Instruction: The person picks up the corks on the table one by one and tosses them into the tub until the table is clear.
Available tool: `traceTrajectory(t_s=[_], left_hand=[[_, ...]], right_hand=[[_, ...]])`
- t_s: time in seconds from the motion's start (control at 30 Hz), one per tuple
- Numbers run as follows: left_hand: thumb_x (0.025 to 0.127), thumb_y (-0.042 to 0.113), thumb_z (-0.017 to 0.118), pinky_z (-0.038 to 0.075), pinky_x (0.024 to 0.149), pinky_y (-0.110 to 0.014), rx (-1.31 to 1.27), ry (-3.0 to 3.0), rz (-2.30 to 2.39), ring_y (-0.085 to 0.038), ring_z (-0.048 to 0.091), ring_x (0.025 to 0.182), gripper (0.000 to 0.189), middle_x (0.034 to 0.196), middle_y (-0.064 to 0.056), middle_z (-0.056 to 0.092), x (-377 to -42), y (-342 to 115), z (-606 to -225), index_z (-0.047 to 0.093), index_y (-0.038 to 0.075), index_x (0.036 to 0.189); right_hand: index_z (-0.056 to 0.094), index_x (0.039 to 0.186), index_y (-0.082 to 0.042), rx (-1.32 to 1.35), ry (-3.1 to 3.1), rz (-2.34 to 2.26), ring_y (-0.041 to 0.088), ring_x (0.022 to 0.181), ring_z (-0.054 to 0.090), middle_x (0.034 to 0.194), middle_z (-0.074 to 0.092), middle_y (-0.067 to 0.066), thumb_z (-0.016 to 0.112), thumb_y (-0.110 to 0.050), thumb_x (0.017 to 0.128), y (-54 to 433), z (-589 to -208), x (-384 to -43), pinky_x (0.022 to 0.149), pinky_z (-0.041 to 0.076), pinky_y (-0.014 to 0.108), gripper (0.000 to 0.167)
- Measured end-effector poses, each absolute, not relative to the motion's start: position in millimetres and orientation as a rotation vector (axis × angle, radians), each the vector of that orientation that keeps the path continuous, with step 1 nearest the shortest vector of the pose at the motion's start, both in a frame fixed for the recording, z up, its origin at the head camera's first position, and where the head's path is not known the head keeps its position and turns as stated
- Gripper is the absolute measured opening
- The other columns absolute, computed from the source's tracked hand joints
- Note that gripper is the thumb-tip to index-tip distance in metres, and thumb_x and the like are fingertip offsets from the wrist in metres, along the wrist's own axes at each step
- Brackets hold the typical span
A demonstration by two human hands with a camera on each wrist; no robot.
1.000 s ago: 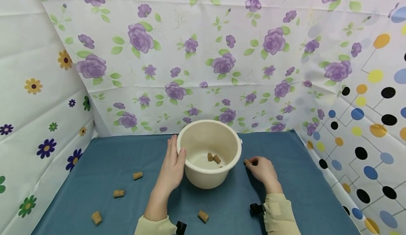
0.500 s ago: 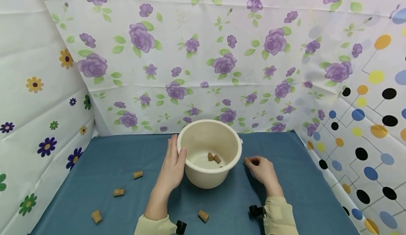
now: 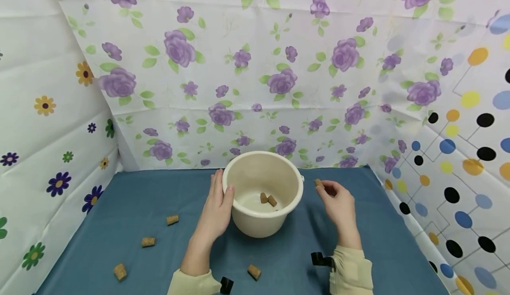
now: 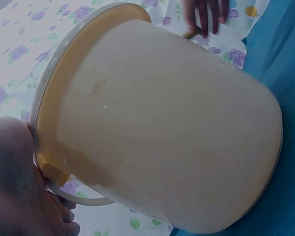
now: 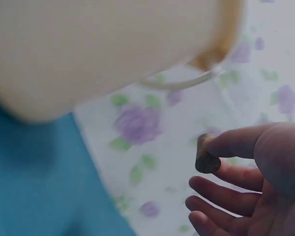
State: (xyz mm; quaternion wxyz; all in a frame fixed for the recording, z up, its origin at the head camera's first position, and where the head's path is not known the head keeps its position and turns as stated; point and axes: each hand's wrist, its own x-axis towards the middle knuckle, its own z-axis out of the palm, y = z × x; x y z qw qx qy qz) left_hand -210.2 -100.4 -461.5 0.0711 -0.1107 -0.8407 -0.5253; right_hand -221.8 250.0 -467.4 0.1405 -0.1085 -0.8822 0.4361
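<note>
A cream bucket (image 3: 260,226) stands upright at the middle of the blue cloth, with a few corks (image 3: 272,200) inside; part of its floor is hidden. My left hand (image 3: 215,211) rests against its left side, fingers straight and thumb at the rim. To the bucket's right, my right hand (image 3: 338,204) pinches a cork (image 3: 318,183) between thumb and index finger, raised off the cloth. In the right wrist view the same cork (image 5: 206,156) shows in that pinch, the other fingers spread loosely below it.
Left of the bucket lie three loose corks, a far one (image 3: 172,220), a middle one (image 3: 148,242) and a near one (image 3: 120,272). Another cork (image 3: 254,272) lies in front of the bucket. A floral sheet (image 3: 239,87) hangs behind, with patterned sheets at both sides.
My right hand has lifted its cork off the cloth, moving up and slightly right. The left hand and bucket have stayed in place.
</note>
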Motion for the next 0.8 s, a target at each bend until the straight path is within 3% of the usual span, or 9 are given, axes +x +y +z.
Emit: traceTrajectory(t_s=[0.4,0.67,0.8], left_hand=[[0.118,0.042,0.037,0.009,0.127,-0.065,-0.341,-2.523,-1.578,-0.026,-0.008,0.164,0.07,0.179,-0.009,-0.001,-208,-99,-459,0.004,0.014,0.174],[0.117,0.048,0.036,0.01,0.126,-0.066,-0.334,-2.519,-1.588,-0.027,-0.007,0.164,0.072,0.179,-0.009,0.0,-207,-100,-462,0.005,0.014,0.174],[0.116,0.053,0.034,0.01,0.127,-0.066,-0.341,-2.514,-1.586,-0.027,-0.007,0.164,0.075,0.179,-0.009,0.0,-207,-101,-462,0.005,0.014,0.174]], right_hand=[[0.073,0.135,-0.014,-0.209,-2.321,1.316,0.029,0.123,0.065,0.129,0.073,0.011,0.07,-0.046,0.104,223,-417,-194,0.102,0.054,0.055,0.045],[0.074,0.135,-0.019,-0.152,-2.339,1.3,0.027,0.116,0.07,0.129,0.073,0.005,0.07,-0.049,0.104,215,-404,-175,0.093,0.058,0.052,0.043],[0.075,0.134,-0.021,-0.105,-2.351,1.307,0.027,0.108,0.073,0.128,0.073,0.002,0.07,-0.05,0.104,209,-400,-170,0.085,0.06,0.044,0.042]])
